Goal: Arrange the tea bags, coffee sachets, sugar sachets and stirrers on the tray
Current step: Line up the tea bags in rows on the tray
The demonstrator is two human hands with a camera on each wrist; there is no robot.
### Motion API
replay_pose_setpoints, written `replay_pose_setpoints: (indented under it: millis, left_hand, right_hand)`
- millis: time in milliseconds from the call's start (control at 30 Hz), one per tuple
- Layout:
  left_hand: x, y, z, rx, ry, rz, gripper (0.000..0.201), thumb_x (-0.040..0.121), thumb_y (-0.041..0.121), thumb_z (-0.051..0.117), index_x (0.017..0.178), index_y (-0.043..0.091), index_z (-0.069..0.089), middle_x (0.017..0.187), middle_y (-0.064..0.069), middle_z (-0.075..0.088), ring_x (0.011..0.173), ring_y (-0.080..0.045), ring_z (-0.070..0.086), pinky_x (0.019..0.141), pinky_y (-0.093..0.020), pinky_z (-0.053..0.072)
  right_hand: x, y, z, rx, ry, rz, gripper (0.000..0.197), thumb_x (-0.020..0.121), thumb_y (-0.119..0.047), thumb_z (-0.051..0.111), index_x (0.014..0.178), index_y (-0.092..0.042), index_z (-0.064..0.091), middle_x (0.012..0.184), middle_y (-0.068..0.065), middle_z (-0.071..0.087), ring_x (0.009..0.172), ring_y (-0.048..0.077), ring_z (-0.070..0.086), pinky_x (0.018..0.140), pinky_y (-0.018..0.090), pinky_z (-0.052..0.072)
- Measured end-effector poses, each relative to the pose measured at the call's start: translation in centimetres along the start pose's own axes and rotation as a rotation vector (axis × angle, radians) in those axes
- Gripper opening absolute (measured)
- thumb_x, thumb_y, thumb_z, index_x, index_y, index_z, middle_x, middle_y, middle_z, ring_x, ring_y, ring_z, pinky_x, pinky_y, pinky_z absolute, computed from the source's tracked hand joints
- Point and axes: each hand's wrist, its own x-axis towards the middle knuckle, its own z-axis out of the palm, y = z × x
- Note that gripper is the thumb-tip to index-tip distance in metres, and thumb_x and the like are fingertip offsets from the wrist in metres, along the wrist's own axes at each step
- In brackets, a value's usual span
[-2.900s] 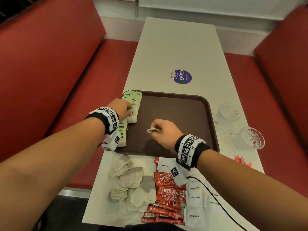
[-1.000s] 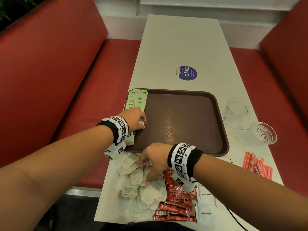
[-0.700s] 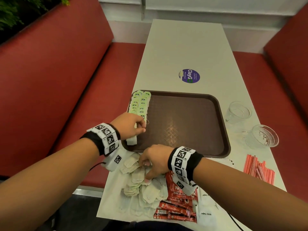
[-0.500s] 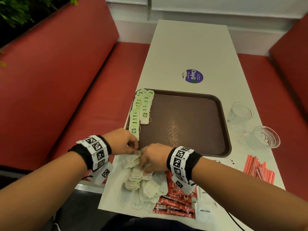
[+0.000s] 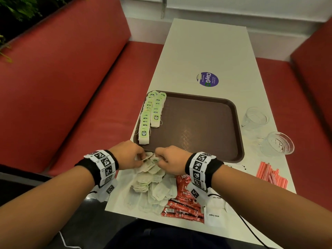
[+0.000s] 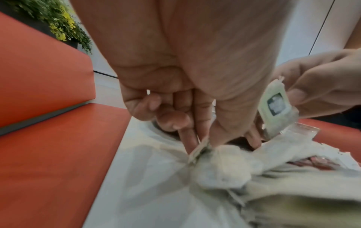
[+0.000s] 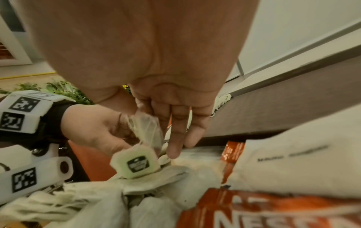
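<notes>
- Done so far: two rows of tea bags lie along the left edge of the tray; the rest of it is bare.
- Left, by my reading: the loose tea bag heap, coffee sachets and sugar sachets on the near bench, and stirrers at near right.
- Left hand: fingers curled, pinching one bag from the heap.
- Right hand: fingers pinching a green-tagged bag just above the heap.

"ClayGo" on a round purple sticker on the table, "NESCAFE CLASSIC" in white on red coffee sachets, "White Sugar" on a white sugar sachet, tea bag tags too small to read, square black-and-white code markers on both wristbands
</notes>
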Motion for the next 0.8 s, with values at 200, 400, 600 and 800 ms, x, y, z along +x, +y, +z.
replay_pose_setpoints:
  millis: [200,400,600,800]
  left_hand:
    - [0.4,1.2,-1.8,-0.06,0.134,0.045,0.019,0.089,0.036,0.056,0.102,0.035,0.07,0.088,0.014,0.07,0.071,-0.002,0.059,0.071,-0.028,0.051]
    - [1.0,2.5,-3.0,-0.068,0.153,0.124,0.02,0.094,0.028,0.059,0.111,0.032,0.069,0.101,0.013,0.066,0.085,-0.007,0.056,0.08,-0.033,0.05]
    - [0.9,4.1,-4.5,-0.125,0.255,0.198,0.005,0.086,0.036,0.073,0.088,0.032,0.072,0.081,0.015,0.065,0.072,0.006,0.053,0.063,-0.01,0.034]
    - [1.6,4.4,-6.2,-0.138,0.283,0.204,0.005,0.09,0.033,0.068,0.089,0.029,0.071,0.079,0.013,0.063,0.072,0.004,0.051,0.066,-0.016,0.037]
  right_hand:
    - [-0.6,0.8,-0.5,0.103,0.093,0.074,0.011,0.095,-0.017,0.043,0.094,-0.018,0.032,0.074,0.004,0.052,0.066,0.026,0.049,0.063,0.038,0.042]
    - [-0.9,1.4,-1.0,0.232,0.195,0.107,0.031,0.093,-0.013,0.049,0.119,-0.017,0.032,0.074,0.003,0.056,0.059,0.019,0.052,0.057,0.033,0.042]
    - [-0.1,1.7,-1.4,0.118,0.267,0.061,0.034,0.087,-0.034,0.069,0.114,-0.021,0.053,0.098,-0.001,0.066,0.086,0.02,0.064,0.071,0.03,0.048]
    - [0.3,1.9,-2.2,0.074,0.316,0.105,0.018,0.09,-0.035,0.069,0.089,-0.024,0.055,0.085,-0.003,0.061,0.077,0.018,0.058,0.066,0.029,0.043]
